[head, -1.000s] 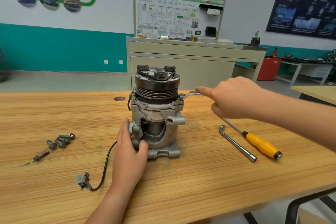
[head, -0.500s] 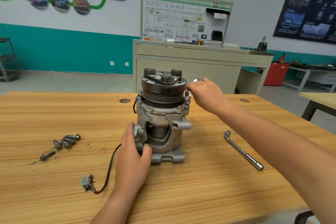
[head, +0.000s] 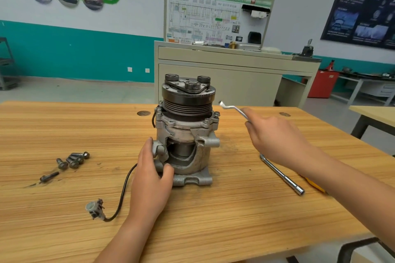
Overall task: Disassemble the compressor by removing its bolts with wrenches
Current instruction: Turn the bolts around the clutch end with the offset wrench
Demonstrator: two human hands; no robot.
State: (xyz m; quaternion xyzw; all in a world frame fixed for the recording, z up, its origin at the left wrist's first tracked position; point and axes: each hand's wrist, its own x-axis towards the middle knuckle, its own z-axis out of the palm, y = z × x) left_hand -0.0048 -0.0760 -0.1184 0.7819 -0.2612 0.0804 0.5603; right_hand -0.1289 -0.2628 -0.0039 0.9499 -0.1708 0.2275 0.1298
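Compressor (head: 186, 132) upright, mid-counter (head: 213, 230). Left hand (head: 149, 177) curled round lower housing, thumb on front. Right hand (head: 275, 141) grips wrench (head: 233, 109); wrench head in air beside pulley (head: 188, 102), not touching. Loose bolts (head: 72, 161) well left.

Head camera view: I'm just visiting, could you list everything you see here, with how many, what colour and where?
table: one, light wood, fills the foreground
compressor: one, silver with black pulley, upright mid-table
loose bolts: about five, dark grey, on the table at left
cable with plug: one, black with grey plug, front left of the compressor
ring wrench: one, silver, in the air right of the pulley
socket wrench: one, silver, lying on the table at right
screwdriver: one, yellow handle, mostly hidden behind the right forearm
cabinet: one, beige, behind the table
left hand: one, grips the compressor's lower left
right hand: one, holds the ring wrench
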